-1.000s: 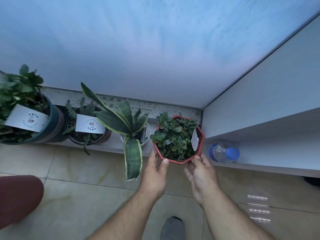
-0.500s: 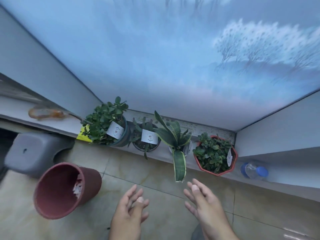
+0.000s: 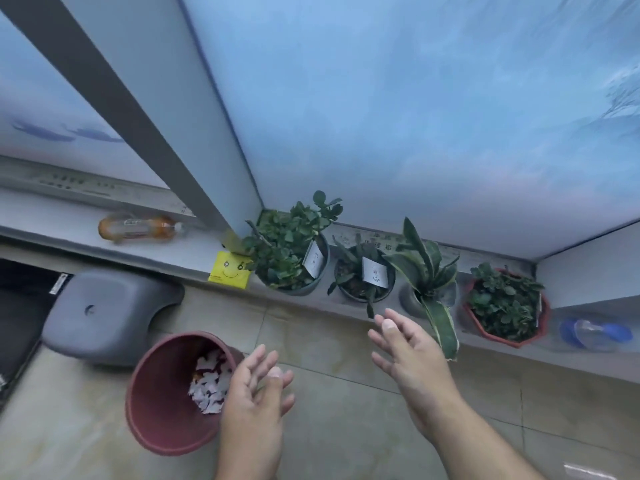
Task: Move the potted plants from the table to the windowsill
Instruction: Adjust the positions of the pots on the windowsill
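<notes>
A: Where are the pots?
B: Four stand in a row on the windowsill (image 3: 408, 315), far of both hands; the red pot (image 3: 507, 336) is rightmost.
A: Hands?
B: Left hand (image 3: 254, 398) and right hand (image 3: 410, 355) are spread and empty, the right nearer the sill.
A: Containers?
B: A maroon bin (image 3: 162, 410) near left holds paper scraps.

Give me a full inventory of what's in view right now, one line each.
potted plants: 4, green; dark round pot, dark round pot, grey pot, red octagonal pot; in a row on the windowsill
yellow smiley note: 1, sill edge
orange bottle: 1, lying on the sill, far left
blue-capped clear bottle: 1, lying on the sill, far right
waste bin: 1, dark red, floor, paper scraps inside
stool: 1, grey, floor
left hand: open, empty
right hand: open, empty
</notes>
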`<state>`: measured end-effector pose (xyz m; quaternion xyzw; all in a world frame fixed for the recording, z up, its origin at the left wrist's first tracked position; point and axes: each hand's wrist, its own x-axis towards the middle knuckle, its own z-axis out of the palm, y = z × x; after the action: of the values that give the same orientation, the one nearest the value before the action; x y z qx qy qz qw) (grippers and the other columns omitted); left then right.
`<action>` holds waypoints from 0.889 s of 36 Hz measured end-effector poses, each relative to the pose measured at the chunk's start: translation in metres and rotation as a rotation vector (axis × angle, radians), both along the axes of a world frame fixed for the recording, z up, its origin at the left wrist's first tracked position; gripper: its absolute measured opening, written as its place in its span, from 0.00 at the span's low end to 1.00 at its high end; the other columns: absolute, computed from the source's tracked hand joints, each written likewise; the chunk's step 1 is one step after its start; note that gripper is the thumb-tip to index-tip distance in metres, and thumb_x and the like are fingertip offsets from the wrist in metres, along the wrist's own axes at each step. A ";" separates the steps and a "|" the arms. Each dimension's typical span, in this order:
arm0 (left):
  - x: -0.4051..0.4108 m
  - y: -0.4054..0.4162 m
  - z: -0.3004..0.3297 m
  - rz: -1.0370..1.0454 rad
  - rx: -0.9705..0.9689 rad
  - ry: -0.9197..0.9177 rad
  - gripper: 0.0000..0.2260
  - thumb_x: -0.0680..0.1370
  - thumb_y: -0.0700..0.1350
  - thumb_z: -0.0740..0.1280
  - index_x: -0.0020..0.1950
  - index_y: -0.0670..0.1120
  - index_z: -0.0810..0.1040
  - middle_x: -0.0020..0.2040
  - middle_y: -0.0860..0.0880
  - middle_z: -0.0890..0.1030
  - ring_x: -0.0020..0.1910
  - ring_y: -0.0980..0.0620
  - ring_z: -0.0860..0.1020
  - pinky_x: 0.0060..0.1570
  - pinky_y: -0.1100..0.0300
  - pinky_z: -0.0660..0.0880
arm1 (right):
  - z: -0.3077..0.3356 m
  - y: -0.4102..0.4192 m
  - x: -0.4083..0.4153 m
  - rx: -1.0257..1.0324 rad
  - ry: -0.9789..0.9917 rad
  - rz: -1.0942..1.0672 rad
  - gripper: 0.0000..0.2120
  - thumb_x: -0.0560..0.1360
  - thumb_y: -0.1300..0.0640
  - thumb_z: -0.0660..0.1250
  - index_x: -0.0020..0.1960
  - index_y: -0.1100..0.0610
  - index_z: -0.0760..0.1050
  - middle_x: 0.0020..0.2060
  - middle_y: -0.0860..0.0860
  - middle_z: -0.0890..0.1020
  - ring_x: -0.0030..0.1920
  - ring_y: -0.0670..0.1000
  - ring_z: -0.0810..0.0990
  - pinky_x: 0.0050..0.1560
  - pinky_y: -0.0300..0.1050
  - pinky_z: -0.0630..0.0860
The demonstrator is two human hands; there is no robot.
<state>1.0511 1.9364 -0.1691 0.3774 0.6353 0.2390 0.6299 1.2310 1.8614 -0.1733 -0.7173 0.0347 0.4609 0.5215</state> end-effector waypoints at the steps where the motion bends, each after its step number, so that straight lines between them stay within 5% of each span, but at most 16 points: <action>1: -0.004 0.004 -0.005 0.008 0.002 0.001 0.15 0.83 0.34 0.61 0.66 0.49 0.73 0.63 0.47 0.79 0.52 0.50 0.83 0.50 0.51 0.78 | -0.006 0.007 -0.004 -0.003 -0.004 0.014 0.13 0.84 0.54 0.64 0.68 0.47 0.73 0.61 0.45 0.82 0.61 0.47 0.83 0.65 0.54 0.80; 7: -0.006 0.016 -0.060 0.026 0.026 0.022 0.17 0.81 0.32 0.62 0.67 0.48 0.72 0.65 0.45 0.76 0.54 0.50 0.80 0.48 0.51 0.78 | -0.050 0.044 -0.002 0.003 -0.065 0.091 0.18 0.84 0.55 0.63 0.74 0.52 0.71 0.57 0.42 0.81 0.60 0.47 0.83 0.61 0.49 0.80; 16: 0.051 0.088 -0.144 0.146 0.213 0.127 0.23 0.84 0.49 0.61 0.78 0.49 0.63 0.75 0.50 0.70 0.71 0.50 0.72 0.73 0.47 0.68 | -0.104 0.118 0.042 -0.025 -0.364 0.264 0.16 0.85 0.53 0.60 0.71 0.53 0.73 0.53 0.50 0.83 0.46 0.48 0.84 0.50 0.50 0.85; 19: 0.066 0.108 -0.159 0.196 0.226 0.126 0.21 0.85 0.49 0.58 0.79 0.49 0.63 0.70 0.51 0.73 0.71 0.47 0.71 0.64 0.57 0.65 | -0.123 0.141 0.044 -0.084 -0.536 0.426 0.14 0.84 0.51 0.58 0.67 0.51 0.76 0.55 0.55 0.85 0.52 0.57 0.85 0.54 0.57 0.84; 22: 0.076 0.114 -0.165 0.195 0.230 0.053 0.17 0.86 0.49 0.56 0.75 0.51 0.69 0.62 0.55 0.77 0.65 0.46 0.74 0.63 0.55 0.67 | -0.136 0.158 0.044 -0.116 -0.639 0.521 0.13 0.83 0.54 0.56 0.51 0.55 0.78 0.46 0.55 0.84 0.45 0.57 0.81 0.42 0.48 0.78; 26: 0.074 0.123 -0.184 0.174 0.215 -0.030 0.13 0.83 0.48 0.57 0.64 0.53 0.78 0.55 0.50 0.84 0.58 0.44 0.80 0.63 0.46 0.75 | -0.144 0.168 0.043 -0.156 -0.657 0.484 0.13 0.84 0.58 0.56 0.46 0.58 0.77 0.40 0.54 0.81 0.38 0.52 0.77 0.32 0.40 0.66; 32: 0.073 0.140 -0.187 0.235 0.269 -0.060 0.10 0.83 0.40 0.61 0.57 0.46 0.81 0.53 0.46 0.85 0.51 0.44 0.81 0.50 0.57 0.72 | -0.146 0.169 0.041 -0.183 -0.662 0.422 0.12 0.80 0.62 0.59 0.40 0.61 0.77 0.34 0.55 0.79 0.33 0.54 0.73 0.32 0.43 0.67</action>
<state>1.1242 2.0762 -0.3565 0.3740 0.6185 0.4049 0.5601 1.2715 2.0308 -0.3195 -0.8618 -0.2424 0.2969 0.3322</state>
